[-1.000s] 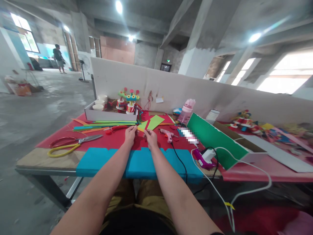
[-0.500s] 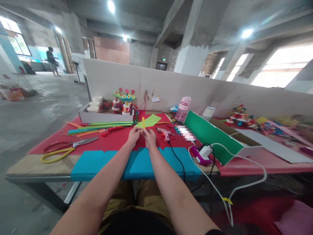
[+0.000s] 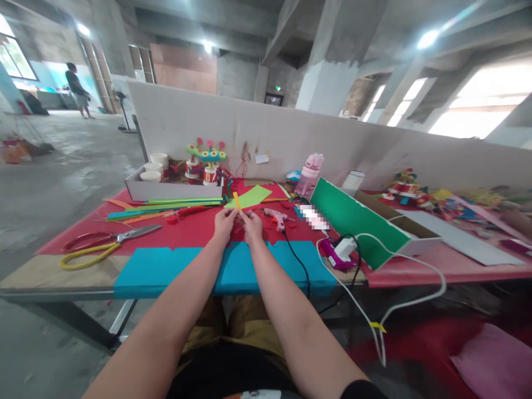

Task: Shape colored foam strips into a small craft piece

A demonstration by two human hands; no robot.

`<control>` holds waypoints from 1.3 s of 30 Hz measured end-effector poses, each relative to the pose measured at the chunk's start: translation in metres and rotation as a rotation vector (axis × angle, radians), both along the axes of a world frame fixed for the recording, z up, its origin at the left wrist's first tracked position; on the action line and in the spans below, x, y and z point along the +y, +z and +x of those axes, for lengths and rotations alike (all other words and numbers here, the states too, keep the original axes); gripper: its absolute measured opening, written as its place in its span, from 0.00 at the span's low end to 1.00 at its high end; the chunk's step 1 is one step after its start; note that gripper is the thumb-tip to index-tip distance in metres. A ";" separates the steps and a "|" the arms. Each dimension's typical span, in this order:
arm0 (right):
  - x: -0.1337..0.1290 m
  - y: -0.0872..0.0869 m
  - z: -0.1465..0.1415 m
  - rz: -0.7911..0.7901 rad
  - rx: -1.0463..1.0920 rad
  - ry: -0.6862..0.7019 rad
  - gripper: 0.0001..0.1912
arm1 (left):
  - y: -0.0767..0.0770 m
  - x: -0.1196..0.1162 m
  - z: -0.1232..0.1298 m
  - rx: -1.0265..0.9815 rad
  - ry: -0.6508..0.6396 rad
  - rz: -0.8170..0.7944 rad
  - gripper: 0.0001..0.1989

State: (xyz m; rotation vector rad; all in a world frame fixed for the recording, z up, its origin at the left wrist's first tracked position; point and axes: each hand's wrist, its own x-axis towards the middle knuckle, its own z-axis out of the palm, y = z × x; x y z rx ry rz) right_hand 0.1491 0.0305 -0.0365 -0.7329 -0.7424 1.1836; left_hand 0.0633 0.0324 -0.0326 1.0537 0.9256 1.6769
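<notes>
Both my hands meet over the red table cover, fingers closed around a small yellow-orange strip (image 3: pixel 237 201) that looks like paper. My left hand (image 3: pixel 225 223) pinches it from the left and my right hand (image 3: pixel 251 225) from the right. The strip's upper end sticks up, tilted a little left; its lower end is hidden by my fingers. Just behind lies a light green sheet (image 3: pixel 254 195). A pink glue gun (image 3: pixel 276 219) rests right of my right hand. Left of my left hand are long green paper strips (image 3: pixel 174 201) and a red-handled tool (image 3: pixel 192 211).
Large scissors with red and yellow handles (image 3: pixel 111 244) lie at the left. Blue sheets (image 3: pixel 166 270) cover the front edge. A box (image 3: pixel 174 192) holds cups and paper figures. To the right stand a green panel (image 3: pixel 353 221), a purple power strip (image 3: pixel 337 257) with looping cables, and a pink bottle (image 3: pixel 310 174).
The yellow-orange strip has gone from upright to leaning left, still between my fingers. The whole view has shifted slightly, with the table higher in the picture.
</notes>
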 end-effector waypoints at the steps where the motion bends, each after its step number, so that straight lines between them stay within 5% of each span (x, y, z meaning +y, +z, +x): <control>1: -0.001 0.000 0.000 -0.001 0.003 0.018 0.09 | -0.001 0.000 -0.001 -0.009 -0.004 -0.006 0.16; 8: -0.004 0.000 0.000 0.011 -0.036 0.081 0.11 | -0.002 0.000 -0.004 -0.038 -0.016 -0.038 0.16; 20: -0.002 0.000 0.001 0.035 -0.025 -0.020 0.12 | -0.002 -0.003 -0.002 -0.028 -0.069 -0.056 0.18; 28: -0.008 0.007 0.003 -0.014 0.049 0.140 0.09 | 0.001 -0.005 -0.002 -0.081 -0.053 -0.097 0.17; 39: -0.009 0.006 0.007 -0.025 0.137 0.171 0.07 | 0.003 -0.006 -0.001 -0.061 -0.047 -0.103 0.16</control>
